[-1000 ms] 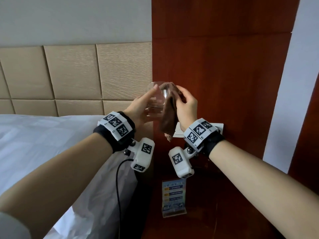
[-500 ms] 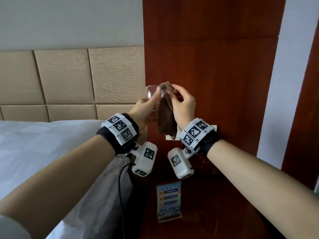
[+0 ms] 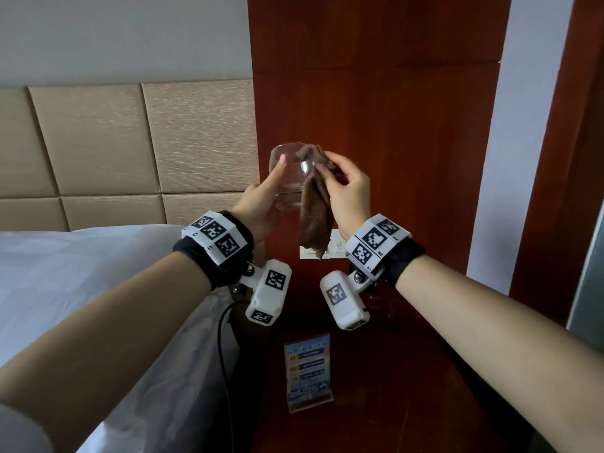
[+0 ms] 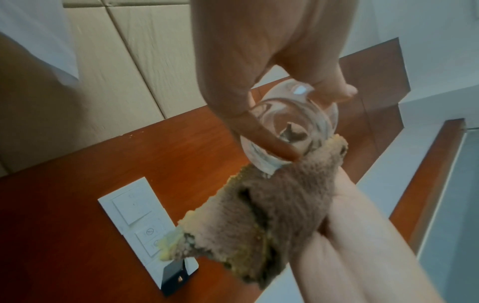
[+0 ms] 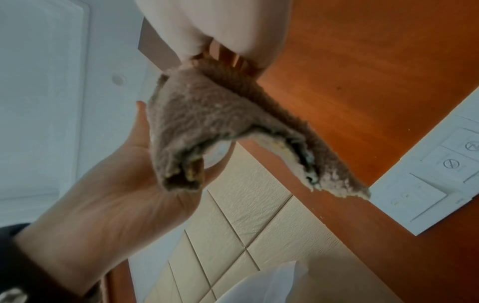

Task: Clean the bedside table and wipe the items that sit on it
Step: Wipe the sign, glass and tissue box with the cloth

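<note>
A clear drinking glass (image 3: 289, 173) is held up in front of the wood wall panel by my left hand (image 3: 261, 199), thumb on its near side and fingers round the far side. My right hand (image 3: 346, 191) pinches a brown cloth (image 3: 317, 207) over the glass rim, part of it tucked inside; the rest hangs down. From below, the left wrist view shows the glass (image 4: 290, 127), my fingers (image 4: 259, 135) and the cloth (image 4: 272, 209). The right wrist view is mostly the cloth (image 5: 207, 127), with my left hand (image 5: 116, 184) behind.
Below my hands the dark wood bedside table (image 3: 408, 387) holds a small acrylic sign stand (image 3: 309, 371). A white switch plate (image 3: 336, 246) is on the wall panel. A black cable (image 3: 225, 354) runs down between the table and the white bed (image 3: 81, 282).
The glass has tipped so its mouth shows more toward me, and my right hand has worked the cloth along the rim. The head view has shifted slightly.
</note>
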